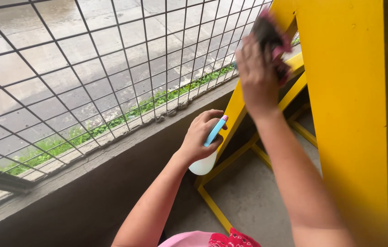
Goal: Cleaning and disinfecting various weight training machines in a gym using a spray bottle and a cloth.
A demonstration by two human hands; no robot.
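Head view, the only 1 given, is taken looking down over 2 bare arms beside a yellow metal frame (340,114); the right hand (258,75) is raised and closed on a dark cloth with pink edges (269,34), which is pressed against a slanted yellow bar (237,107) of that frame; the bar's long axis is seen running from lower left up to upper right, and the cloth lies at its upper stretch, above and to the right of the other hand; the left hand (201,135) is held lower, wrapped around a white spray bottle (205,162) with a light blue and pink trigger head, just beside the same bar; the bottle is tilted, base downward; a wire mesh fence (89,68) on a concrete ledge (111,160) is seen to the left, with grass and wet pavement beyond.
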